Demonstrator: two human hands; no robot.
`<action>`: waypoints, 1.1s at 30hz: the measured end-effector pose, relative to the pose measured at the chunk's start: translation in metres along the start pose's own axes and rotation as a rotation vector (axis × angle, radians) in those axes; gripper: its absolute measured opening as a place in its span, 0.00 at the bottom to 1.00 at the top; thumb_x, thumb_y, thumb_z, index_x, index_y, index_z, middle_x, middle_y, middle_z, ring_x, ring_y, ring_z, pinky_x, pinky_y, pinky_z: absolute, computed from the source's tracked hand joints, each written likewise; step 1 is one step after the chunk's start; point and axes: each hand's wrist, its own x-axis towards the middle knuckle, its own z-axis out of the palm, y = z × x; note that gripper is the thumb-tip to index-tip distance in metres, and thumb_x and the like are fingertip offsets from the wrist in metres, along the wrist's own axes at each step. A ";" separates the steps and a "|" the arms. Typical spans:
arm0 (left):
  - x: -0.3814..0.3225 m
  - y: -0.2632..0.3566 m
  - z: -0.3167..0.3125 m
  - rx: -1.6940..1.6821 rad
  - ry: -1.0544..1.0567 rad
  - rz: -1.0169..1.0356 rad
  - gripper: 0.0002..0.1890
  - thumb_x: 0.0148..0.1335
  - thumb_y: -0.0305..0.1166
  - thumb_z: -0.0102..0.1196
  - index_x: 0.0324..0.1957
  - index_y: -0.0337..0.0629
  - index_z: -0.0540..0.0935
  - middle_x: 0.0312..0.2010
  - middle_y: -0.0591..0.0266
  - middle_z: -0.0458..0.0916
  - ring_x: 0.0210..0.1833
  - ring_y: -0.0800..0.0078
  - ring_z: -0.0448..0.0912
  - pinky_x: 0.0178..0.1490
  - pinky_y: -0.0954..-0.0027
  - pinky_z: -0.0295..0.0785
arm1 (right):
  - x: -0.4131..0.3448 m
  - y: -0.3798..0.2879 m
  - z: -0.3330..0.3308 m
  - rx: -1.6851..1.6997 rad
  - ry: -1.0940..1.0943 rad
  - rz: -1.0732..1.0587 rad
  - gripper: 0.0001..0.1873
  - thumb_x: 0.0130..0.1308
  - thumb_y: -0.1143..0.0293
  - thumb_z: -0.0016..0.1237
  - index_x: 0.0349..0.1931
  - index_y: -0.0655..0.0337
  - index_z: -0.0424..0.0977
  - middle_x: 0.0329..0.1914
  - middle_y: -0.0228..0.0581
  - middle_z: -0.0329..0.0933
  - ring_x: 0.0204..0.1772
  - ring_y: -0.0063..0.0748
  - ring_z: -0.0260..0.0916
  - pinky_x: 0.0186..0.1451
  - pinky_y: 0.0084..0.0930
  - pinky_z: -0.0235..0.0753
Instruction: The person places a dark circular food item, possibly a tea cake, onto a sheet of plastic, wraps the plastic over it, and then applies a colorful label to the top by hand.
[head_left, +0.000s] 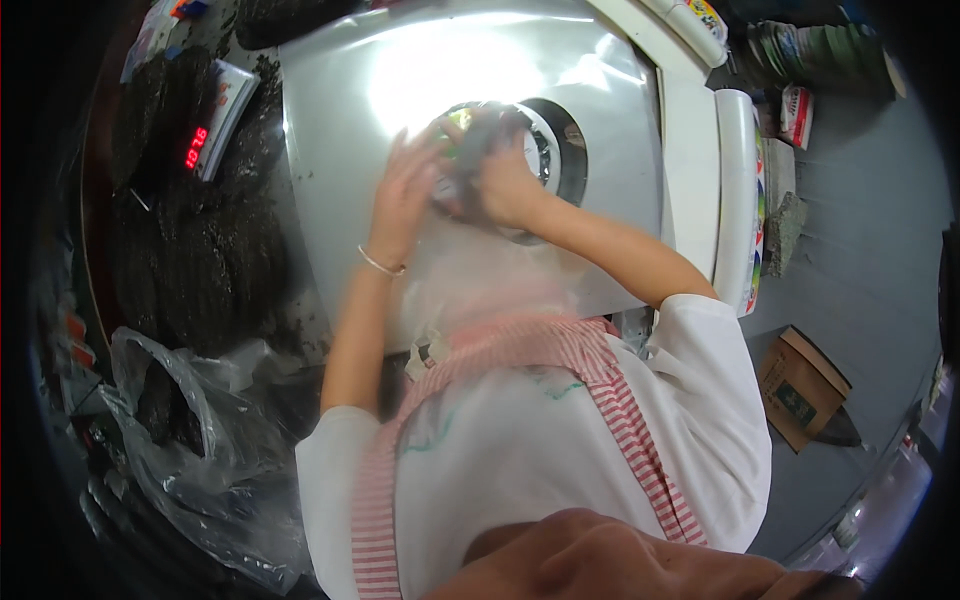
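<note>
A large shiny sheet-metal top (337, 150) lies before me, with a round opening (574, 139) holding a pale ring (551, 142). My right hand (510, 184) is bent over the opening, its fingers around a blurred dark object (474, 154) with a green and yellow patch beside it. My left hand (409, 180), with a bracelet at the wrist, is at the object's left side, fingers extended. Motion blur hides whether the left fingers touch it. Reflective film (545, 154) shows inside the ring. What lies under the hands is hidden.
At left, dark matted stacks (217, 262) surround a digital scale (229, 112) with a lit red display. Below them is a clear plastic bag (247, 442) with dark contents. White rolls (735, 195) line the right edge. A brown paper package (799, 390) stands lower right.
</note>
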 end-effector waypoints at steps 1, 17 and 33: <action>-0.002 -0.007 0.011 -0.004 0.000 0.021 0.21 0.71 0.37 0.43 0.59 0.31 0.72 0.59 0.52 0.72 0.64 0.67 0.67 0.69 0.65 0.57 | -0.002 0.005 0.002 0.096 0.097 -0.028 0.30 0.61 0.44 0.46 0.62 0.42 0.68 0.74 0.40 0.52 0.75 0.60 0.43 0.64 0.76 0.38; -0.014 -0.009 0.010 0.502 0.451 0.082 0.22 0.63 0.24 0.55 0.59 0.42 0.70 0.54 0.57 0.75 0.52 0.69 0.76 0.49 0.71 0.74 | -0.037 0.410 -0.146 -0.043 0.540 0.771 0.23 0.69 0.53 0.39 0.47 0.64 0.77 0.44 0.59 0.78 0.48 0.57 0.75 0.53 0.43 0.72; -0.042 -0.042 0.008 -0.870 0.623 -0.661 0.20 0.69 0.32 0.48 0.60 0.35 0.68 0.54 0.58 0.76 0.55 0.69 0.75 0.59 0.65 0.71 | -0.040 0.432 -0.109 -0.843 0.085 0.501 0.14 0.67 0.56 0.44 0.38 0.56 0.75 0.32 0.38 0.78 0.37 0.36 0.76 0.34 0.34 0.76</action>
